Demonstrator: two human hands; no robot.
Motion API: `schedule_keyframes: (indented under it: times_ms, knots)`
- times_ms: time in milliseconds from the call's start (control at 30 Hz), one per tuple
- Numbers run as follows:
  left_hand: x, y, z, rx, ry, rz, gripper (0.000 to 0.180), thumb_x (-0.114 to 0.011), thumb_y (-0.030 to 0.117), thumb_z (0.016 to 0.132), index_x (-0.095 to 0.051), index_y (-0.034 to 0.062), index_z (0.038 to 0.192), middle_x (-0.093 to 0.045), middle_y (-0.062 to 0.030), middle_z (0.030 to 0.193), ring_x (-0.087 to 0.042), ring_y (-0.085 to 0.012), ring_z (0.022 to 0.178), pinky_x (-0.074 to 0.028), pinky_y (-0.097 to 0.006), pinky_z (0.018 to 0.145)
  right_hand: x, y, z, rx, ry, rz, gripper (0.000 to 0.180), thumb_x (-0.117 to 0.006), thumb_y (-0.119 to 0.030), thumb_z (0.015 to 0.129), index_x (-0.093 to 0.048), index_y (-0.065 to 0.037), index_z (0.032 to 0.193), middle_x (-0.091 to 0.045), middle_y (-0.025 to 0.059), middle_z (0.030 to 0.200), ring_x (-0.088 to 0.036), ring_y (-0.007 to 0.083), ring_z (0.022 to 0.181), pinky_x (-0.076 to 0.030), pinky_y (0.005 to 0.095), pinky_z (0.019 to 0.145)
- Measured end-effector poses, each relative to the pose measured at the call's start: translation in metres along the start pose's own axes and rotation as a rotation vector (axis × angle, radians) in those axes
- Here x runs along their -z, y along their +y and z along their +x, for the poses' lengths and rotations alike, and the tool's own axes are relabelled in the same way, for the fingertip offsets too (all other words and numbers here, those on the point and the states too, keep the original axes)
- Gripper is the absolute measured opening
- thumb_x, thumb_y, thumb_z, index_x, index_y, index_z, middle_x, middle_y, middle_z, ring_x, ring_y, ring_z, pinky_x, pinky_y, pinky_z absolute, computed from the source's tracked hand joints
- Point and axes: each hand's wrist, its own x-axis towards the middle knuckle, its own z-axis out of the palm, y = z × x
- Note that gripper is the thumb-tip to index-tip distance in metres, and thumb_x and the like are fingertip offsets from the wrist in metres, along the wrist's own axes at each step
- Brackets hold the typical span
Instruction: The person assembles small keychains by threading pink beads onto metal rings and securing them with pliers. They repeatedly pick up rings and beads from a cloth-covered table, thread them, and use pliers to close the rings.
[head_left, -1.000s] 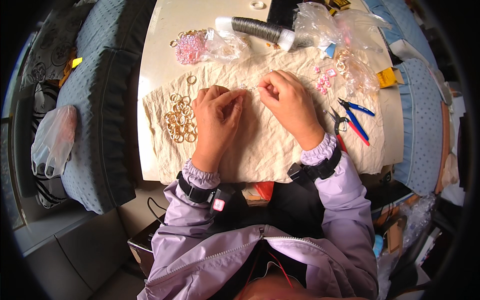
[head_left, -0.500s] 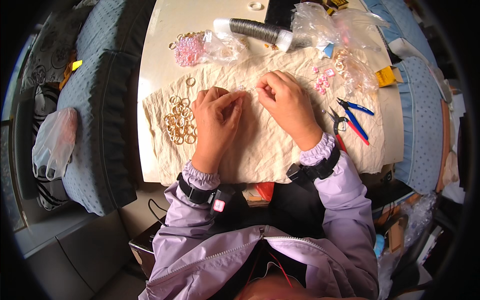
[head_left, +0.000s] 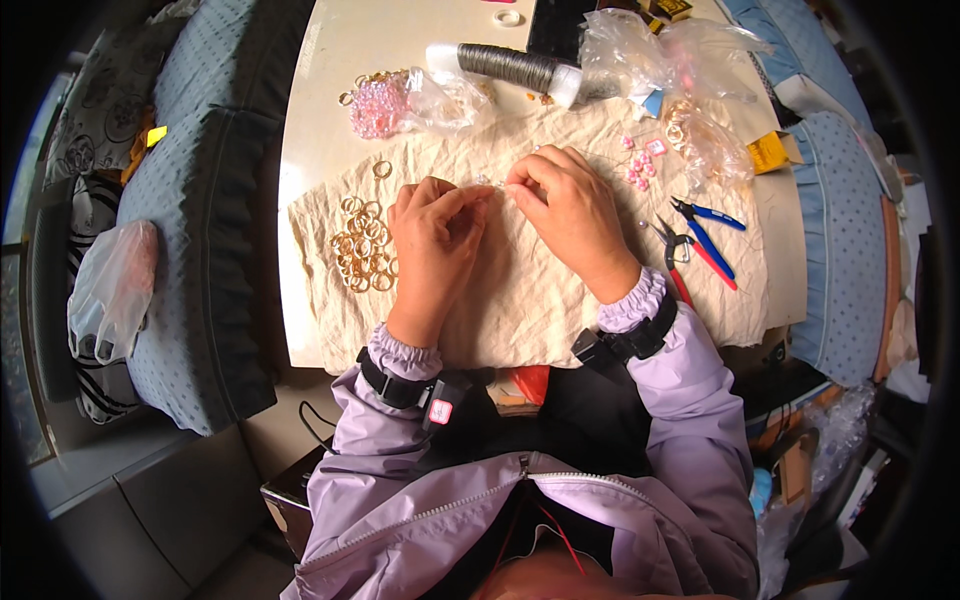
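Observation:
Over a cream cloth (head_left: pixel 520 310) my two hands almost meet, fingertips a short gap apart. My left hand (head_left: pixel 437 235) is closed, thumb pressed to index finger on something too small to name. Its fellow, my right hand (head_left: pixel 575 215), also pinches with thumb and index finger; what lies between them I cannot make out. Small clear beads (head_left: pixel 482 180) show beside the left fingertips. Left of my left hand lies a pile of gold-coloured rings (head_left: pixel 360 245), with a single ring (head_left: pixel 382 169) just beyond. Several pink beads (head_left: pixel 640 170) lie beyond my right hand.
Blue-handled pliers (head_left: pixel 712 240) and red-handled pliers (head_left: pixel 675 255) lie at the right. Farther back are a spool of dark wire (head_left: pixel 510 65), a bag of pink beads (head_left: pixel 380 108), clear plastic bags (head_left: pixel 630 50) and a yellow box (head_left: pixel 772 153). Padded blue seats (head_left: pixel 195 260) flank the table.
My right hand has shifted slightly left, its fingertips closer to the left hand's. The left hand keeps its pinch almost in place.

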Motion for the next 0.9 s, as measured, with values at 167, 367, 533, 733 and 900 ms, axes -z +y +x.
schedule_keyframes:
  times_ms: [167,367,533,733,900]
  knots:
    - [-0.003,-0.001,-0.001,-0.024,0.047,0.01,0.013,-0.085,0.012,0.084,-0.084,0.0152,0.096,-0.069,-0.0016,0.091,-0.06,-0.0256,0.091,-0.043,-0.041,0.089,-0.002,-0.001,0.001,-0.013,-0.017,0.084,0.011,-0.079,-0.01,0.093,-0.069,-0.005,0.094,-0.069,0.0093,0.093,-0.066,0.0312,0.094,-0.054,0.0436,0.086]
    - [0.002,0.0,0.002,-0.053,0.075,0.005,0.015,-0.087,0.012,0.083,-0.081,0.0138,0.096,-0.068,-0.0021,0.09,-0.059,-0.026,0.09,-0.044,-0.04,0.09,0.0,-0.005,0.0,0.045,-0.03,0.247,0.014,-0.08,-0.014,0.094,-0.071,-0.007,0.101,-0.072,0.0073,0.098,-0.068,0.0302,0.098,-0.056,0.0424,0.089]
    - [0.006,0.002,0.002,-0.035,0.101,-0.097,0.008,-0.079,0.008,0.087,-0.076,0.0105,0.095,-0.067,-0.0029,0.09,-0.058,-0.025,0.092,-0.043,-0.04,0.092,0.004,-0.007,0.002,0.112,-0.004,0.149,0.011,-0.077,-0.014,0.094,-0.068,-0.008,0.097,-0.071,0.0067,0.097,-0.068,0.0297,0.1,-0.056,0.0419,0.092]
    - [0.008,0.0,0.001,0.065,0.129,-0.233,0.005,-0.076,0.007,0.09,-0.072,0.0076,0.092,-0.066,-0.0041,0.09,-0.058,-0.025,0.093,-0.042,-0.04,0.093,0.007,-0.009,0.0,0.119,0.045,0.179,0.008,-0.073,-0.012,0.093,-0.067,-0.009,0.096,-0.071,0.007,0.095,-0.068,0.0302,0.099,-0.055,0.0438,0.094]
    - [0.01,0.001,0.001,-0.006,0.142,-0.25,0.005,-0.077,0.007,0.091,-0.073,0.007,0.094,-0.069,-0.0041,0.095,-0.06,-0.0249,0.096,-0.044,-0.039,0.095,0.009,-0.011,0.0,0.146,0.024,0.22,0.008,-0.072,-0.011,0.094,-0.065,-0.008,0.096,-0.069,0.0089,0.093,-0.069,0.032,0.096,-0.056,0.0444,0.093]
